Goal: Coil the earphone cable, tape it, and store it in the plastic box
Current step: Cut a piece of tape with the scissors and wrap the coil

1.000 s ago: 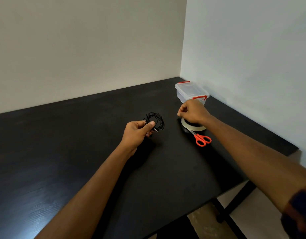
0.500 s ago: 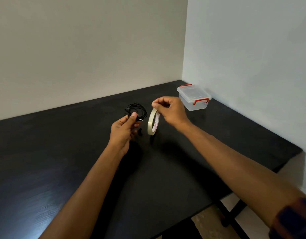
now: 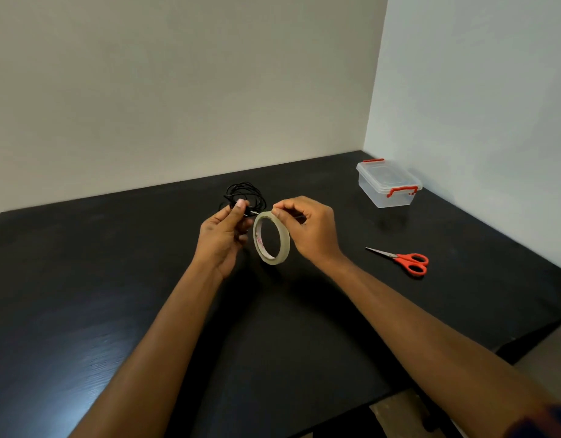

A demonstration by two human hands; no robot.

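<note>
My left hand [image 3: 220, 237] pinches the black coiled earphone cable [image 3: 247, 194] between thumb and fingers, holding the coil up above the black table [image 3: 83, 295]. Just to its right, my right hand [image 3: 309, 230] pinches the top of a roll of clear tape [image 3: 272, 238], which hangs upright on edge between both hands. The clear plastic box [image 3: 387, 184] with red latches sits shut at the far right corner, well away from both hands.
Red-handled scissors [image 3: 405, 261] lie on the table right of my right forearm, blades pointing left. Two pale walls meet behind the box. The table's front right edge drops to the floor [image 3: 396, 415].
My right hand lifted the tape roll off the table near the scissors and brought it leftward beside the cable coil. The scissors now lie uncovered.
</note>
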